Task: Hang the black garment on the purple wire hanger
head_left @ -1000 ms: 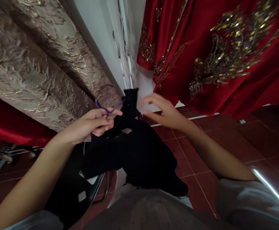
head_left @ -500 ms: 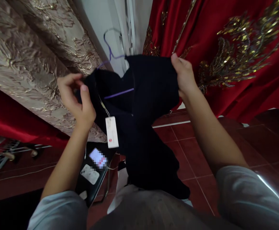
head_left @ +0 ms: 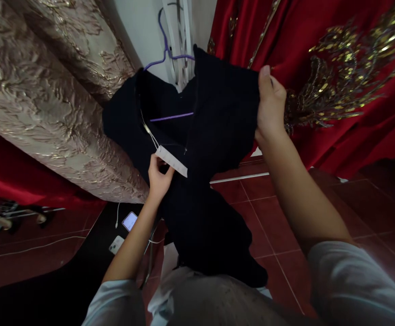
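- Garment (head_left: 222, 117), dark, was spread mid-view — purple hanger (head_left: 166, 47) through its neck, hook at eleven o'clock.
- My left hand (head_left: 159, 179), at nine, held the white tag (head_left: 172, 160).
- My right hand (head_left: 272, 106), at two, gripped the garment's edge — fingers closed.

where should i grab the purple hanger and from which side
Probably at the stem just below the hook of the purple hanger, coming from the person's left: that thin part stands clear above the neckline, while the dark garment covers the arm ends, and white rails show close on its right.
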Tool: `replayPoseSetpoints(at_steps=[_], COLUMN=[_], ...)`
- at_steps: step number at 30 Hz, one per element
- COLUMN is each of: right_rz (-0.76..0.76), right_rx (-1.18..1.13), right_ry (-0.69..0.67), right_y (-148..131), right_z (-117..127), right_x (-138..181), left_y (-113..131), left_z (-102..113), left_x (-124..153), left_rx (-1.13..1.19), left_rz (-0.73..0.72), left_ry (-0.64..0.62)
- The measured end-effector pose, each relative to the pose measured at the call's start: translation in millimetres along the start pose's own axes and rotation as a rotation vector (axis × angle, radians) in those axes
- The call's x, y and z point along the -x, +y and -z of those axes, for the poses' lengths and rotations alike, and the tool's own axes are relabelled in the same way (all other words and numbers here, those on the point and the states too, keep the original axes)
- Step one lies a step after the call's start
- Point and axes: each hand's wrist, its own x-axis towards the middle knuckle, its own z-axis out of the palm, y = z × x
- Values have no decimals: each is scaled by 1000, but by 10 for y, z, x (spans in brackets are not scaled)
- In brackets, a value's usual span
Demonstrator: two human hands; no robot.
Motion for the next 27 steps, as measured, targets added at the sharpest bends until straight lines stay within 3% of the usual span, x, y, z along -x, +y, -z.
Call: replayPoseSetpoints(at_steps=[5,10,13,16,17,19,22,27], right_rz=[-107,-226,-15,161,88,-180,-475,-872], right_rx=[2,125,378,488,452,339,215,91], right_ry=[63,-42,175,379,306,18,-297,-464], right_y=[90,246,241,261,298,411,561,420], right_z=[286,572,561,287,161,-73,-211,48], right_x=[461,579,719,1129,1300,1631,2025,2400], left_y=[217,457,558,646,683,770,885,900], left_z=[-260,-394,-430,-504,-534,-581,-584,-518], left_x=[-109,-100,76,347,439,599,758,856], left_rx=[62,99,193,343,387,436,438,520], left_rz=[81,143,188,222,225,241,306,417], left_ry=[97,197,208,163,155,158,176,167])
